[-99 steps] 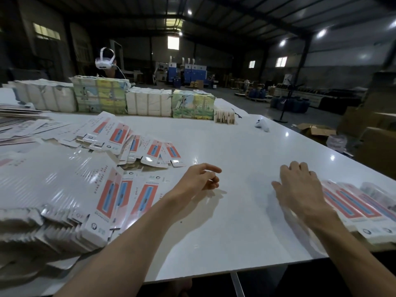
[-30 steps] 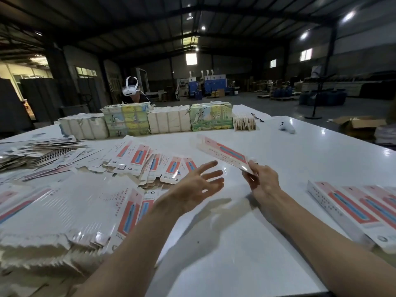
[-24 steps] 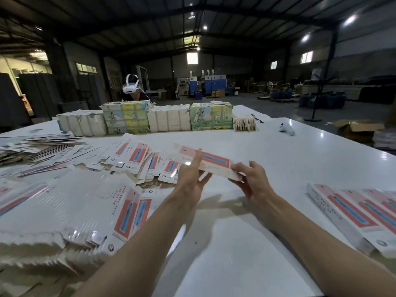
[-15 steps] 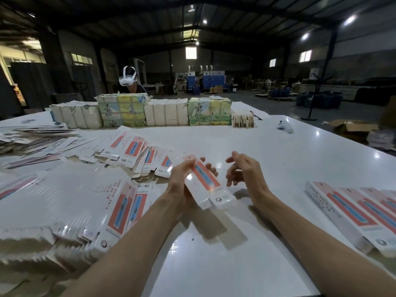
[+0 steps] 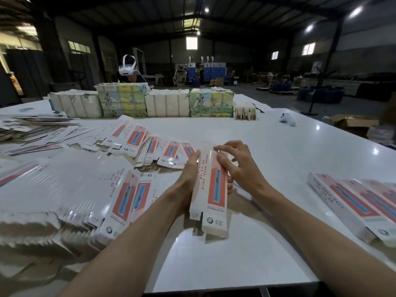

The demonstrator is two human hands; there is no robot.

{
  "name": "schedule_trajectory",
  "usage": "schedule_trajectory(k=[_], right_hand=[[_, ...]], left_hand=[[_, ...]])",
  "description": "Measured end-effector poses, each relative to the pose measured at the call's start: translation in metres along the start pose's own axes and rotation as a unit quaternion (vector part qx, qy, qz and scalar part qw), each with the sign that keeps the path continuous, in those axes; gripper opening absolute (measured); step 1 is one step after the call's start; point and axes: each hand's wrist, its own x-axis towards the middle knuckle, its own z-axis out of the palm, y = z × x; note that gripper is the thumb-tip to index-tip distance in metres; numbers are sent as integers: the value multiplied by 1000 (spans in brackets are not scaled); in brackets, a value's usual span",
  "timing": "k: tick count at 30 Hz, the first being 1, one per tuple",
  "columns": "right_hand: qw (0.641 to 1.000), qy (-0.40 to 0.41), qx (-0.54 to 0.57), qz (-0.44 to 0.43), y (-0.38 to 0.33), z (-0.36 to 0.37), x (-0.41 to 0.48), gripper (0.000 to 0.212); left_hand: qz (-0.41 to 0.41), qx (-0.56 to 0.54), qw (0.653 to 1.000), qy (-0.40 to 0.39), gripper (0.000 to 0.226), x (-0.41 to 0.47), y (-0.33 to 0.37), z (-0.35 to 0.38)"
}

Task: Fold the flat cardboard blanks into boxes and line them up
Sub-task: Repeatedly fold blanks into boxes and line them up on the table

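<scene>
I hold one long white cardboard blank (image 5: 211,194) with a red and blue print upright over the table's middle. My left hand (image 5: 188,176) grips its left edge, thumb on the front. My right hand (image 5: 236,168) holds its right side, fingers curled round the upper part. The blank looks partly opened into a sleeve, its lower flaps hanging loose. A big heap of flat blanks (image 5: 70,189) lies to my left. A row of folded boxes (image 5: 353,204) lies side by side at the right edge.
The white table (image 5: 267,159) stretches ahead. Wrapped bundles (image 5: 167,102) stand in a row at its far side, with a person in a white headset (image 5: 127,68) behind them. A white controller (image 5: 287,119) lies far right. Brown cartons (image 5: 353,123) sit on the floor beyond.
The blank has turned from lying slanted in my left hand to standing upright between both hands. My right hand has closed on its right side.
</scene>
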Motion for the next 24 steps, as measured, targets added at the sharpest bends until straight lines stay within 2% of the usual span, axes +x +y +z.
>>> schedule_trajectory(k=[3, 6, 9, 12, 14, 16, 18, 21, 24], right_hand=[[1000, 10, 4, -21, -2, -1, 2, 19], [992, 19, 124, 26, -7, -1, 1, 12], [954, 22, 284, 90, -9, -2, -2, 14], [908, 3, 399, 131, -12, -2, -2, 21], [903, 4, 406, 139, -16, 0, -2, 25], [913, 12, 388, 126, -18, 1, -3, 28], [920, 0, 373, 117, -18, 5, -5, 38], [919, -32, 364, 149, -15, 11, -8, 57], [906, -51, 392, 150, -9, 11, -8, 56]], left_hand=[[-5, 11, 1000, -3, 72, 2, 0, -1], [3, 32, 999, -18, 78, 7, 1, -2], [6, 51, 997, -65, 85, 9, 1, 1], [3, 76, 996, -55, 83, 10, 1, 5], [-6, 80, 996, -42, 82, 11, 1, 7], [-12, 52, 998, -32, 81, 11, 3, 7], [-14, -17, 999, -24, 76, 10, 5, 4], [-28, -108, 993, -45, 68, 5, 7, 4], [-29, -90, 995, -40, 64, 4, 8, 6]])
